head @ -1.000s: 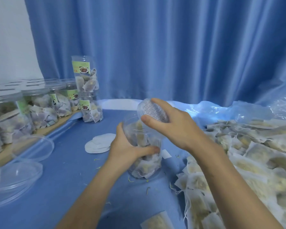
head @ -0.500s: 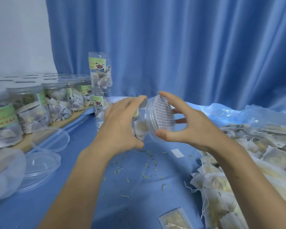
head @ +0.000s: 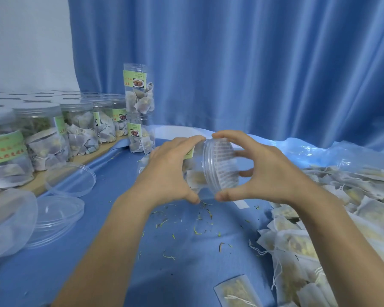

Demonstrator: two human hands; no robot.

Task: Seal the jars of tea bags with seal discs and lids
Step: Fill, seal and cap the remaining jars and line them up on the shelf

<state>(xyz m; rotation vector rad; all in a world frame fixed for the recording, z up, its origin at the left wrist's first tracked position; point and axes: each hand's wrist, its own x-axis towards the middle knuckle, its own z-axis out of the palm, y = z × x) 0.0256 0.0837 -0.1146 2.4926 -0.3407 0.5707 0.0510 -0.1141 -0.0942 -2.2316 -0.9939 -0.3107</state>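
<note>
Gripping the jar [head: 192,173] around its body, the left hand [head: 166,173] holds it tipped on its side above the blue cloth [head: 111,258], mouth end pointing right. The fingers curl over the top of the jar and the thumb closes beneath it. The right hand [head: 268,171] holds the clear lid [head: 217,167] on the jar's mouth: index finger curved over the upper rim, thumb pressed under the lower rim, remaining fingers behind the lid face. A printed seal disc [head: 225,165] shows through the lid. Whether the lid is fully seated on the threads cannot be determined.

Surrounding items:
- Far left: rows of closed jars [head: 80,127] filled with tea bags stand on a wooden board [head: 84,159]
- Just right of these rows, two labelled jars form a stack [head: 139,109] on the cloth
- Near left: loose clear lids [head: 56,213] lie on the cloth, some overlapping
- Right side: a pile of loose tea bags [head: 341,229] spreads from near to far, with clear plastic sheeting [head: 333,151] at its far edge
- Near centre: one single tea bag [head: 235,291] lies flat on the cloth
- Below the hands: small tea fragments [head: 195,227] are scattered across the cloth
- Background: a blue curtain [head: 231,63] hangs behind the work area
</note>
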